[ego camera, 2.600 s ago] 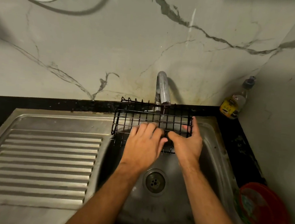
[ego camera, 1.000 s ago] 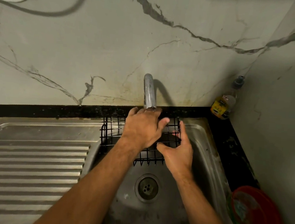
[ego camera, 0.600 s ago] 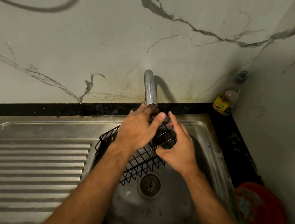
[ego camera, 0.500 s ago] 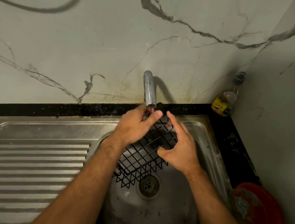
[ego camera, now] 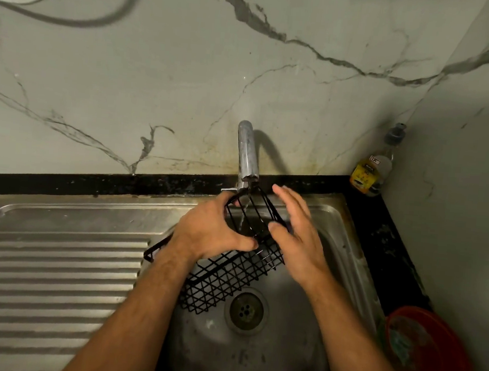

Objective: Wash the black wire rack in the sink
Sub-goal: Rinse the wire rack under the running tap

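The black wire rack (ego camera: 224, 280) hangs tilted over the steel sink (ego camera: 347, 240), its far end raised under the tap (ego camera: 247, 153). A thin stream of water falls through its upper end. My left hand (ego camera: 210, 229) grips the rack from the left, thumb hooked on its lower wires. My right hand (ego camera: 297, 236) presses against the rack's right side, thumb on the wires and fingers stretched up toward the tap. My forearms hide part of the rack's lower left.
A ribbed steel drainboard (ego camera: 54, 275) lies to the left of the basin, the drain (ego camera: 245, 310) in its middle. A soap bottle (ego camera: 373, 166) stands in the back right corner. A red bowl (ego camera: 426, 349) sits on the black counter at the right.
The rack went from lying flat across the basin to tilted, its far end lifted under the tap. Both hands moved up with it, and my right fingers have spread.
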Demonstrator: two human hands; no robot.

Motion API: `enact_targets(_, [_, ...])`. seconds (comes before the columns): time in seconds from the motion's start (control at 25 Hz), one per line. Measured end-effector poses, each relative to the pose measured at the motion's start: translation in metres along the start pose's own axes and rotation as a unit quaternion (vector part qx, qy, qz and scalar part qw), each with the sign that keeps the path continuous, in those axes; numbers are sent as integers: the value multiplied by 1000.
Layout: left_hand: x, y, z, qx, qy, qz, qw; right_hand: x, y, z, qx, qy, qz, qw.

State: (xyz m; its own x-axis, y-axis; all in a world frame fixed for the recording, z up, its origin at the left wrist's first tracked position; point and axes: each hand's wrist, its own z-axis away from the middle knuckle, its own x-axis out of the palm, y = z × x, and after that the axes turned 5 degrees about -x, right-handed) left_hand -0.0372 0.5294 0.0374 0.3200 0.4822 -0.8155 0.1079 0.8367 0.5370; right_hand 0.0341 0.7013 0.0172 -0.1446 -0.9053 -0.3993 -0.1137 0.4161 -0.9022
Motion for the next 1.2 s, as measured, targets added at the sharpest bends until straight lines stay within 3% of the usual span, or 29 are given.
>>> enact_targets(0.12, [9,9,6,55,2,-107,993,7,-15,-19,-53,-121,221,966])
enact_targets(0.2, [10,16,7,55,19,-150,987,9,-12,-27,-39,-152,227,961])
enact_targets(0.32, [6,19,7,61,17,-207,976,6,-6,-33,74,-85,112,987])
enact_targets(0.48, [16,26,21,109,-17,-208,972,6,-6,-46,159,22,140,977])
enact_targets(0.6, [23,27,26,137,14,-207,969,2,-4,-40,224,81,93,967])
enact_targets(0.8, [33,27,39,225,-66,-203,951,3,2,-29,243,162,25,956])
enact_targets(0.88, [28,17,33,193,-43,-205,959,3,5,-30,253,190,18,949])
enact_targets(1.0, [17,5,23,63,5,-243,968,5,7,-28,275,219,1,936])
enact_targets(1.2, [44,29,33,182,-26,-216,959,11,5,-21,251,193,-8,948])
